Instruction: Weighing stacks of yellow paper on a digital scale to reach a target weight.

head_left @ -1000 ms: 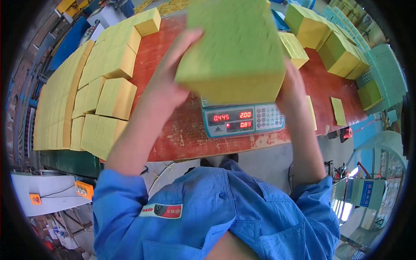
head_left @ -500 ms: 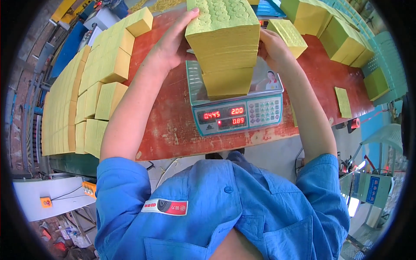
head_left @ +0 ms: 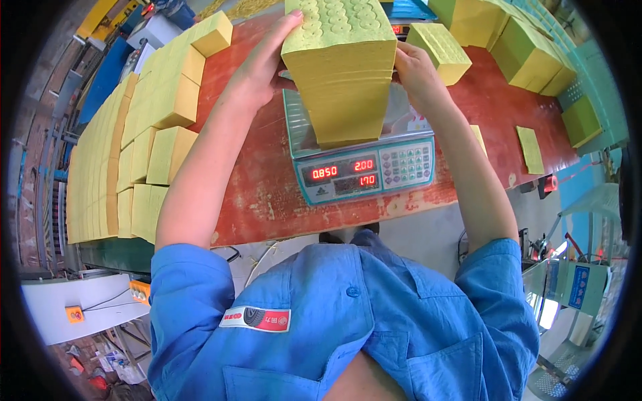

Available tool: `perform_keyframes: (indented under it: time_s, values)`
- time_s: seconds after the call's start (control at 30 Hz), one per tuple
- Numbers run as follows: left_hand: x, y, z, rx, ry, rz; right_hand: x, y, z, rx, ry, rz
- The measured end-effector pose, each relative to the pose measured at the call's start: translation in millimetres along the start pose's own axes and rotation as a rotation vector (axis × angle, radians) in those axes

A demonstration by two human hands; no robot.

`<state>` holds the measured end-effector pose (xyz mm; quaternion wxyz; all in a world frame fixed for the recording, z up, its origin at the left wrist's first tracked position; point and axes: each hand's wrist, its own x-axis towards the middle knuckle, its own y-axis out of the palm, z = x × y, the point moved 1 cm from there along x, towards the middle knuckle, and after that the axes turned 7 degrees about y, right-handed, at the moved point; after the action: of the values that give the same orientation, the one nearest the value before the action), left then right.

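Note:
A tall stack of yellow paper (head_left: pixel 344 83), its top sheet embossed with rows of round patterns, stands on the metal pan of a teal-and-white digital scale (head_left: pixel 364 170). Red digits glow on the scale's front panel beside a keypad. My left hand (head_left: pixel 266 63) holds the stack's left side, thumb along the upper edge and other fingers partly hidden. On the right side my right hand (head_left: pixel 418 70) grips it with bent fingers, their tips hidden behind the stack.
Rows of yellow paper stacks (head_left: pixel 157 100) line the left of the red table (head_left: pixel 257 200). More paper blocks (head_left: pixel 528 57) stand at the far right. A single paper block (head_left: pixel 439 53) sits just beyond my right hand. One thin paper bundle (head_left: pixel 530 150) lies near the right edge.
The upper part of the stack has settled down flush onto the lower part, closing the step between them. The scale's red readout has changed. Both hands stay on the stack's sides.

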<state>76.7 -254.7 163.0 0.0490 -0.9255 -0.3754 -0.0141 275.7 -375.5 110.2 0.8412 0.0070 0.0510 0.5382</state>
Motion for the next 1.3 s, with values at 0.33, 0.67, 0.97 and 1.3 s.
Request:
perform_keyframes:
  time_s: [0.33, 0.67, 0.97, 1.3]
  values:
    - [11, -7, 43, -0.127, 0.01, -0.132, 3, -2, -28, -0.08, -0.139, -0.201]
    - [25, 55, 82, -0.631, 0.147, -0.221, 29, 13, -32, 0.435, 0.113, -0.08]
    - [47, 59, 83, -0.612, 0.166, -0.307, 56, 5, -38, 0.474, 0.132, 0.006]
    - [-7, 72, 77, -0.482, 0.164, -0.342, -6, -3, -53, 0.322, -0.082, 0.095]
